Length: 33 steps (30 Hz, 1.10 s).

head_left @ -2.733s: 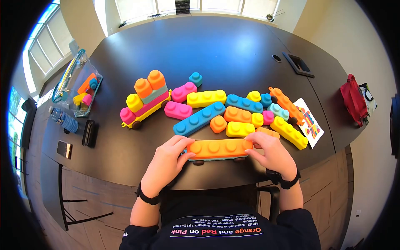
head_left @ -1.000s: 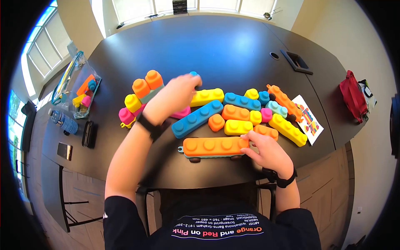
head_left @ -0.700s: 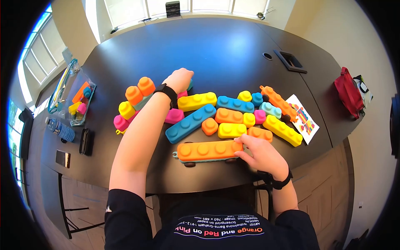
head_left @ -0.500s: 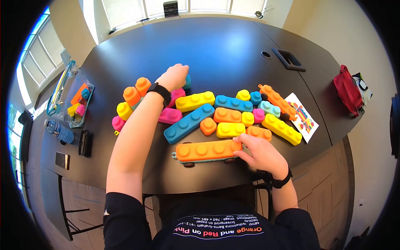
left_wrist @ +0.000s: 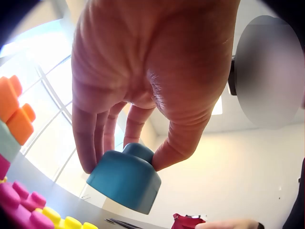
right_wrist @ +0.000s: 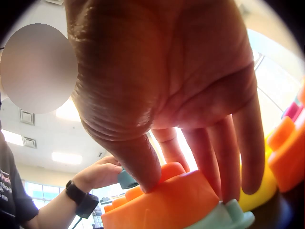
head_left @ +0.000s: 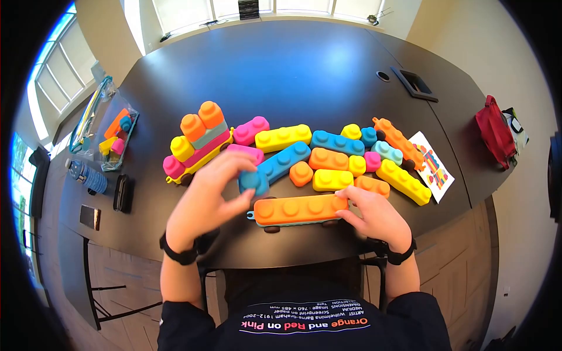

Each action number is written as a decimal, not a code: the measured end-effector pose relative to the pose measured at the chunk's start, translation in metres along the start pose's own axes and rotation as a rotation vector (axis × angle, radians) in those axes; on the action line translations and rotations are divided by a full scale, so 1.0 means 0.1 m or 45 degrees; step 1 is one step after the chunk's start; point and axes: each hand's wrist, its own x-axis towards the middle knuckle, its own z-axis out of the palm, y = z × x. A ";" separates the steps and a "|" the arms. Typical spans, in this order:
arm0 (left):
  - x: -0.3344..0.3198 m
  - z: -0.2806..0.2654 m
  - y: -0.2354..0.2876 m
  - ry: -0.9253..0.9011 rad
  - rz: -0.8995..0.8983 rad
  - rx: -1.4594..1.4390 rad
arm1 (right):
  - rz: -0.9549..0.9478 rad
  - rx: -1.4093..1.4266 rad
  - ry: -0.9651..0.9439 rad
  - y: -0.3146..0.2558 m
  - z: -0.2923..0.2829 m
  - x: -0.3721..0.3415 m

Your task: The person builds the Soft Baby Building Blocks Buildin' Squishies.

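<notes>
Pinching small blue block point(head_left: 253, 182) in left hand point(head_left: 202, 199), seemingly off the table point(head_left: 281, 70); gripping long orange block point(head_left: 295, 209) with right hand point(head_left: 381, 217).

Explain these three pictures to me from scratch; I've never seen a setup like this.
There is no machine here: a person works with two bare hands. The wide picture comes from a camera worn on the head, looking forward and down. The two close-ups come from a camera on each wrist, each watching that hand.

The left hand holds a small blue block between thumb and fingers. The right hand pinches one end of a long orange block atop a pale wheeled base.

On the dark table are colorful loose blocks, a wheeled stack, a picture card, a clear bag and a water bottle.
</notes>
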 end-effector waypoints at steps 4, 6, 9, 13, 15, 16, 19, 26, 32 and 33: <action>-0.27 0.21 -0.07 -0.093 -0.089 -0.123 | 0.004 0.036 -0.004 0.01 0.01 0.00; -0.32 0.29 -0.07 -0.128 -0.141 -0.166 | -0.008 0.043 0.004 0.01 0.02 0.01; -0.37 0.37 -0.04 -0.109 -0.225 -0.213 | -0.011 0.049 0.015 0.02 0.04 0.00; -0.41 0.42 0.02 -0.103 -0.272 -0.189 | 0.001 0.053 0.018 0.02 0.04 0.00; -0.39 0.44 0.06 -0.074 -0.165 -0.038 | -0.004 0.057 0.024 0.02 0.05 0.00; -0.38 0.47 0.06 -0.074 -0.164 -0.039 | -0.010 0.062 0.027 0.02 0.05 0.00; -0.38 0.54 0.03 -0.051 -0.168 0.043 | -0.011 0.069 0.022 0.00 0.05 0.01; -0.35 0.51 0.01 -0.102 -0.183 0.067 | -0.036 0.041 0.022 0.01 0.03 0.01; -0.34 0.50 -0.01 -0.171 -0.205 0.028 | -0.023 0.020 0.013 0.02 0.03 0.00; -0.35 0.51 0.00 -0.183 -0.225 0.012 | -0.016 0.020 0.012 0.02 0.03 0.00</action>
